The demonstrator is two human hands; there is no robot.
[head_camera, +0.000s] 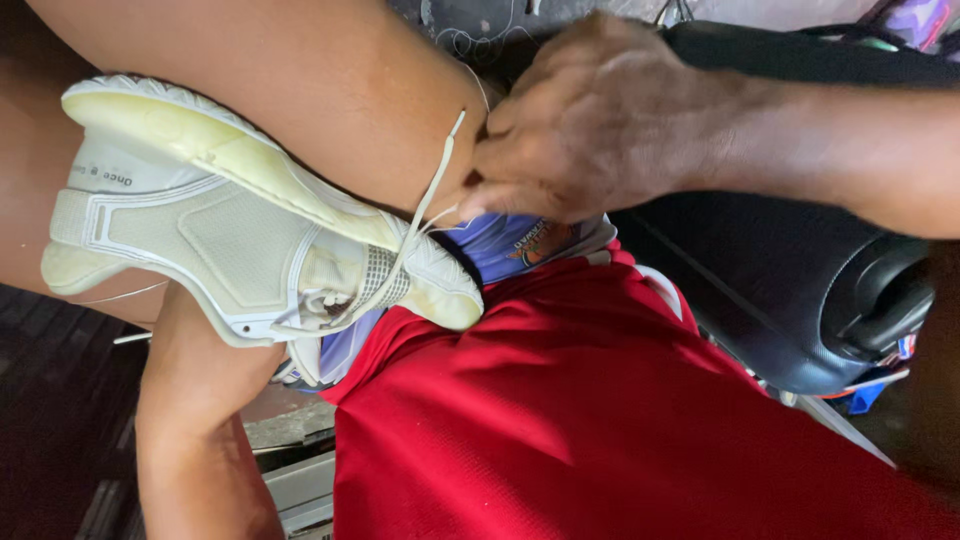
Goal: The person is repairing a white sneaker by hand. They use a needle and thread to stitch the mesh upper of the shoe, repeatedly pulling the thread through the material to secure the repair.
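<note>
Counting things: one white sneaker (pixel 240 230), one white lace (pixel 425 205) strung from it, one dark rounded case (pixel 790 290) at the right, one red cloth (pixel 600 420) in the near middle.
Sneaker: lies on its side at the left, pale sole turned up and far, toe pointing right, resting against a bare leg and touching the red cloth's edge.
Lace: runs taut from the sneaker's eyelets up and right to the fingertips.
Right hand (pixel 590 120): comes in from the right, fingers curled tight together, tips pinched on the lace's upper end just beside the sneaker's toe.
Left hand: not to be seen; only a bare forearm (pixel 200 430) shows, running under the sneaker from the near left, so whether its fingers are spread or closed cannot be told.
Blue printed cloth (pixel 510 245): peeks out between the sneaker's toe and the red cloth.
Hidden or unclear: the sneaker's opening and inner side face away; the lace's very end is lost under the fingers; the dark case is cut off at the right edge; the floor at the near left is dim.
</note>
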